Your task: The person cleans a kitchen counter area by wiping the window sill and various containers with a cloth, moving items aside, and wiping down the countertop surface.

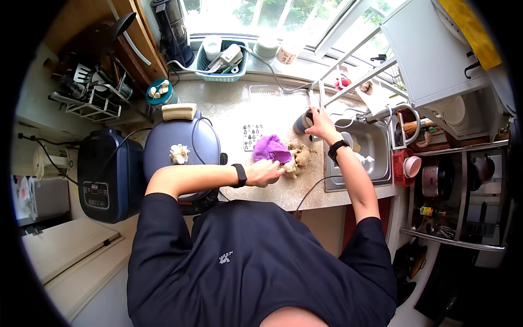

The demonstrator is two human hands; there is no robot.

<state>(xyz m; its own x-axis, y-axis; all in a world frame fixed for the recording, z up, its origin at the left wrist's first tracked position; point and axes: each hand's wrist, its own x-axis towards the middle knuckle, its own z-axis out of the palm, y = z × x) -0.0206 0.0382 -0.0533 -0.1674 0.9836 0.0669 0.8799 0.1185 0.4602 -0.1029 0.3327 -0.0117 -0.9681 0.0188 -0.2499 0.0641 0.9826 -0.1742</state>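
Observation:
My left hand [266, 173] is closed at the near edge of a bunched purple cloth [271, 148], with the cloth's edge seemingly in its fingers. Right beside the cloth and those fingertips lies a pile of knobbly ginger roots [299, 156] on the counter. Farther right, my right hand [322, 125] grips the rim of a dark cup [301, 123] with a lighter band, which leans near the sink's left edge. Behind the cloth, a white card with small dark pictures [253, 137] lies flat.
A steel sink [385, 175] with a faucet [376, 115] is at right. On the left stand a blue round-lidded appliance [158, 139] bearing a garlic bulb [179, 154], and a dark cooker [106, 177]. A teal basket [218, 77] sits by the window. A black cord [313, 188] crosses the counter.

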